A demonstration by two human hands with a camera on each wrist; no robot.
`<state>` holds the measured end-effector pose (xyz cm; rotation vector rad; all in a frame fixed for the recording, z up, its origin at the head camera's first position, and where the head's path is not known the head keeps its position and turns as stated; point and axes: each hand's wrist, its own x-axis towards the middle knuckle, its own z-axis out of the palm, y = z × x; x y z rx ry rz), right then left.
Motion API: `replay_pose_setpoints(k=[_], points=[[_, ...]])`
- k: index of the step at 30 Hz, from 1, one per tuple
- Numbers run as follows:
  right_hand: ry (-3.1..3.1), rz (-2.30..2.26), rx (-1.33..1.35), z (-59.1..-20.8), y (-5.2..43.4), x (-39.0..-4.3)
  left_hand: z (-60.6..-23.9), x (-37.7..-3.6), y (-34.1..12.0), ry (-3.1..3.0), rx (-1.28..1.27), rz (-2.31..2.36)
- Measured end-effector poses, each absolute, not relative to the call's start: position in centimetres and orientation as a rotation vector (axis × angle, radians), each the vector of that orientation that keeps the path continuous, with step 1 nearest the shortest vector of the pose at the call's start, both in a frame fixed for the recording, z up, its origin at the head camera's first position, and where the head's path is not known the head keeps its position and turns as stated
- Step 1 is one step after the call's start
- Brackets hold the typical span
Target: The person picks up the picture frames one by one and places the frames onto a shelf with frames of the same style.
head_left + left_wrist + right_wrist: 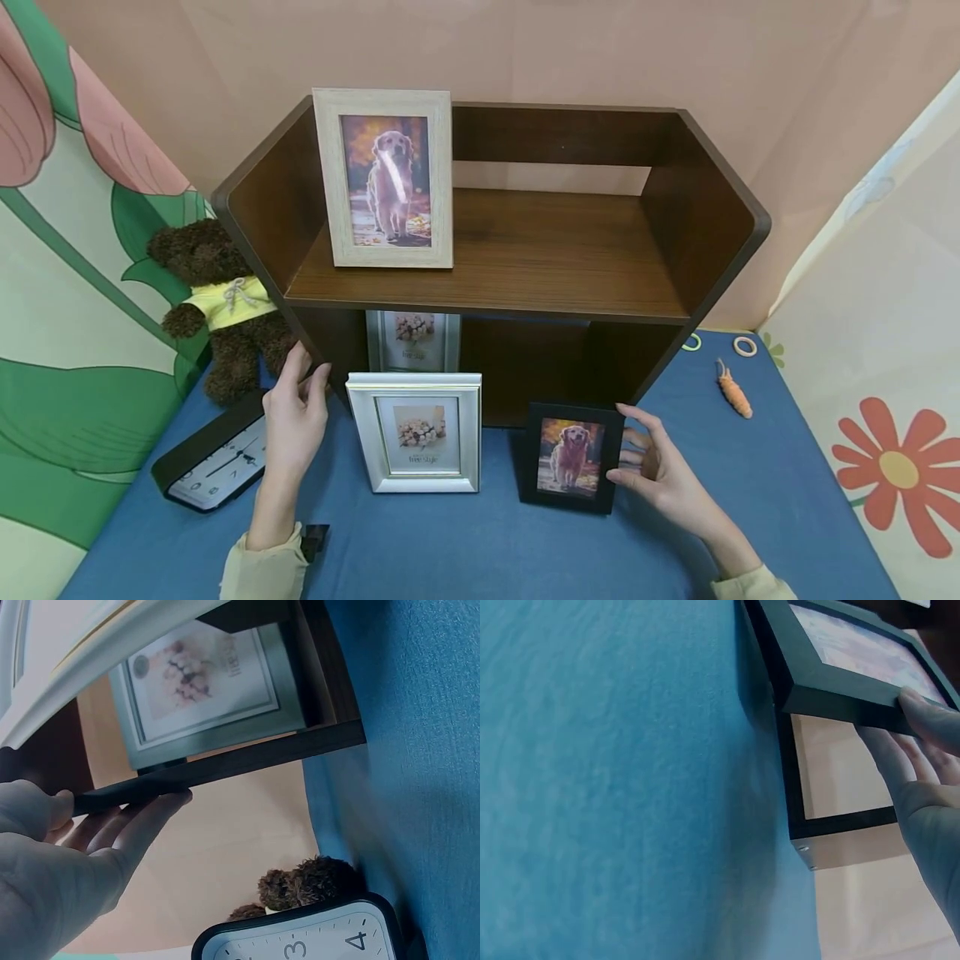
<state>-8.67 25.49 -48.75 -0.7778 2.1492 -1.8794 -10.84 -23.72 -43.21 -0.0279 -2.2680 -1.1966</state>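
Observation:
My left hand (295, 417) grips the front edge of the left side panel of a dark brown two-tier shelf (562, 250). In the left wrist view its thumb and fingers lie on opposite faces of that panel (225, 766). At the right, my right hand (656, 467) holds a small black photo frame (572, 458) with a dog picture by its right edge, thumb in front and fingers behind. This frame stands on the blue cloth before the shelf, leaning slightly back. A silver-white frame (416, 433) with a flower picture stands left of it.
A whitish frame (393, 183) with a dog picture stands on the upper tier's left. Another flower-picture frame (412, 342) is in the lower tier. Left are a black-rimmed clock (225, 462) and a brown teddy bear (236, 308). Rings (745, 346) and a carrot-like toy (733, 392) lie right.

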Motion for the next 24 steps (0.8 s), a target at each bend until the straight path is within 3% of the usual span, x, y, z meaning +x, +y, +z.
replay_pose_setpoints(k=[24], points=[[2.146, -1.915, -0.868, -45.6, 25.2, -8.3, -43.2, -10.9, -23.8, -2.253, -0.060, -1.216]])
